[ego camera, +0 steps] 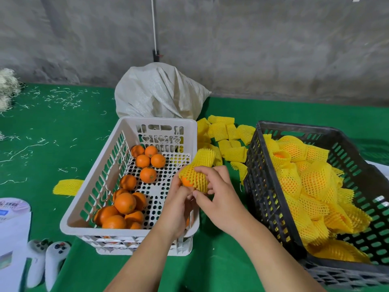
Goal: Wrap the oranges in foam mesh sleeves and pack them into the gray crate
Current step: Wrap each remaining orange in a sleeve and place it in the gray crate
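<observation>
An orange (185, 181) sits partly inside a yellow foam mesh sleeve (200, 165), held over the right edge of the white crate (88, 199). My left hand (179, 203) grips the orange's bare end from below. My right hand (219, 190) curls its fingers round the sleeved part. Several bare oranges (125, 202) lie in the white crate. The gray crate (261, 186) on the right, tilted, holds several wrapped oranges (311, 178).
Loose yellow sleeves (229, 133) lie between the crates, and one more sleeve (67, 187) lies left of the white crate. A white woven sack (160, 91) stands behind. Two white controllers (48, 260) and printed paper (12, 228) lie at lower left on the green cloth.
</observation>
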Demonstrator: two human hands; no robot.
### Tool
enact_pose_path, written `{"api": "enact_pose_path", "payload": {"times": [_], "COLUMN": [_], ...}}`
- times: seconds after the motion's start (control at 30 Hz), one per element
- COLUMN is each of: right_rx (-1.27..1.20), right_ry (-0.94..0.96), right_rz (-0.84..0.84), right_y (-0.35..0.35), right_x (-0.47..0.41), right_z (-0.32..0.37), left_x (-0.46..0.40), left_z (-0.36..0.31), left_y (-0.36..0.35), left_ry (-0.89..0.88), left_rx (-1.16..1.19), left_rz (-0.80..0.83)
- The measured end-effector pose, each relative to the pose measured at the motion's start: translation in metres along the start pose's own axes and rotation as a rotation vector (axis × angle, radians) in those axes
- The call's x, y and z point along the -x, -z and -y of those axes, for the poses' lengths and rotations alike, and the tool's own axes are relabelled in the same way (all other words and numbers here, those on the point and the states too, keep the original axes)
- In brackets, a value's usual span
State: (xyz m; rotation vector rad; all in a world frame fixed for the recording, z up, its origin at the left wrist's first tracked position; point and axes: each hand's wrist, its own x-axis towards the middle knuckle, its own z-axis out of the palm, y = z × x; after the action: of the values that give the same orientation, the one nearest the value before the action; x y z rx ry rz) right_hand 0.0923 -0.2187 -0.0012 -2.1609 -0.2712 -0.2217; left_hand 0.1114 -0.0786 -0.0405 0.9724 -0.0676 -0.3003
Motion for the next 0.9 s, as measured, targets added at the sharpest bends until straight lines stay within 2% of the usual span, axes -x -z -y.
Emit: {"api": "enact_pose_path", "payload": {"times": [0.07, 0.17, 0.3, 0.47, 0.57, 0.67, 0.9], "right_rx": [0.015, -0.087, -0.167, -0.226, -0.295, -0.233, -0.038], "right_ry": [0.02, -0.007, -0.007, -0.072, -0.144, -0.162, -0.156], "right_rz": [0.003, 0.04, 0.047, -0.066, -0.068, -0.067, -0.208], "right_y": [0.003, 0.01, 0.019, 0.02, 0.025, 0.028, 0.025], "right_x": [0.0, -0.002, -0.006, -0.008, -0.008, -0.008, -0.007], "right_z": [-0.004, -0.009, -0.009, -0.003, -0.002, -0.002, -0.004], "left_x": [0.001, 0.002, 0.002, 0.004, 0.006, 0.007, 0.006], "left_z": [-0.001, -0.002, 0.0, 0.0, -0.001, -0.002, -0.001], "left_y": [0.001, 0.0, -0.004, -0.004, -0.006, -0.008, -0.005], "left_ry": [0.011, 0.033, -0.001, -0.033, -0.052, -0.038, -0.029], "left_rx": [0.008, 0.02, -0.096, -0.117, -0.166, -0.191, -0.153], "left_rz": [-0.011, -0.052, -0.126, -0.022, -0.013, -0.048, -0.081]}}
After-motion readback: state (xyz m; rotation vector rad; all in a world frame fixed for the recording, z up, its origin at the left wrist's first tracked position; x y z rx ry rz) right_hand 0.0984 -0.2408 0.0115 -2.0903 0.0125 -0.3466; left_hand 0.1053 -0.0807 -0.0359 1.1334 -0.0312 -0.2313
